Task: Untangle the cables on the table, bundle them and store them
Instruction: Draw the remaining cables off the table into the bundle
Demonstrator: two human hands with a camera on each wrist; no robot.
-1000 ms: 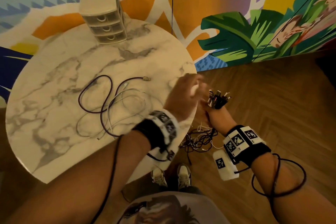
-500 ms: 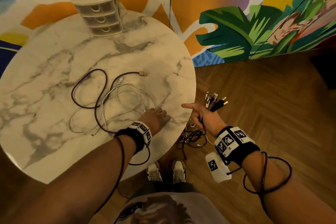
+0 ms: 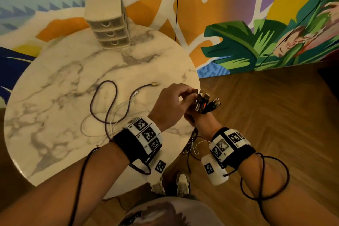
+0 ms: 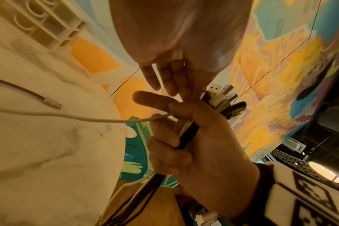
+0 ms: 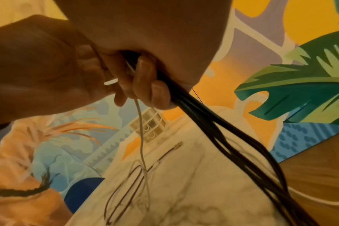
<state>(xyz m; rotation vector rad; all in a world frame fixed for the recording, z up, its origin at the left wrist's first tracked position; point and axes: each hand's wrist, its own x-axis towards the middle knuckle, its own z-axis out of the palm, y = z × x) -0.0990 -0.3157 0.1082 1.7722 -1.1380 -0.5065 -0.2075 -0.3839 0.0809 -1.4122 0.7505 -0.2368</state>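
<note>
My right hand [image 3: 197, 114] grips a bundle of cables just off the table's right edge, with several plugs [image 3: 206, 102] sticking up from the fist. Dark cables [image 5: 213, 122] hang below its curled fingers [image 5: 145, 87]. My left hand [image 3: 192, 93] is raised against the plugs and pinches the end of a white cable [image 4: 68, 117], which runs back down onto the marble table [image 3: 55, 115]. A purple cable [image 3: 110, 101] lies looped on the table with the rest of the white cable [image 3: 119, 113] over it.
A small beige drawer unit [image 3: 108, 24] stands at the table's far edge. Loose cable ends [image 3: 190, 145] dangle under my right wrist above the wooden floor [image 3: 266, 115]. A painted wall [image 3: 238, 14] is behind the table.
My left hand has left the table, where it touched the white cable, and risen to the plugs in my right hand with the white cable's end. The right hand kept its bundle.
</note>
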